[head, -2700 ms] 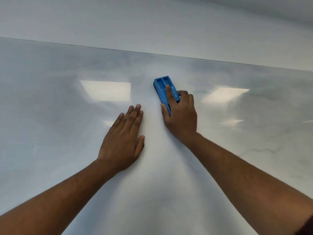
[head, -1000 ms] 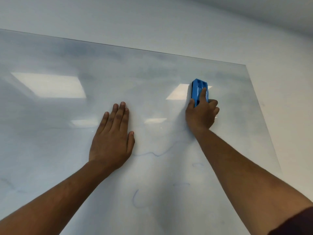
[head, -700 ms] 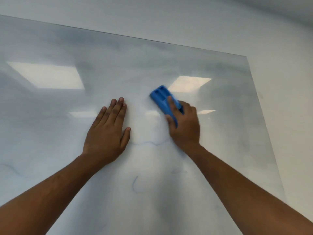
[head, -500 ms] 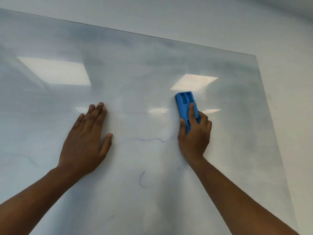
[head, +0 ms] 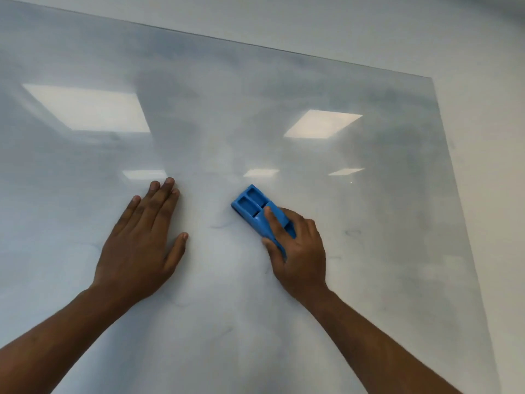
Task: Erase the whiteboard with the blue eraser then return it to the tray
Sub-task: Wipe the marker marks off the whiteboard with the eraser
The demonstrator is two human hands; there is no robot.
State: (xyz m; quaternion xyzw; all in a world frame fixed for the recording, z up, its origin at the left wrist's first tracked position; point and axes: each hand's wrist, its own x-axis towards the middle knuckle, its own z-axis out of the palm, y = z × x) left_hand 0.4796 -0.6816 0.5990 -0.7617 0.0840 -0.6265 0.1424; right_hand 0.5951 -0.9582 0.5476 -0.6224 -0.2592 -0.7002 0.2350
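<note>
Two hands work the whiteboard (head: 369, 209). The left hand (head: 142, 245) lies flat and open on it, fingers together and pointing up, probably to brace the body while wiping. The right hand (head: 298, 251) grips the blue eraser (head: 257, 210), thumb along its near side, forefinger pressing on top, which keeps the pad flush to the surface. The eraser sits mid-board, tilted up-left, well clear of the right edge. Faint smudges remain; no tray shows.

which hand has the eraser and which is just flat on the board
The right hand grips the blue eraser; the left hand lies flat and empty on the whiteboard.
</note>
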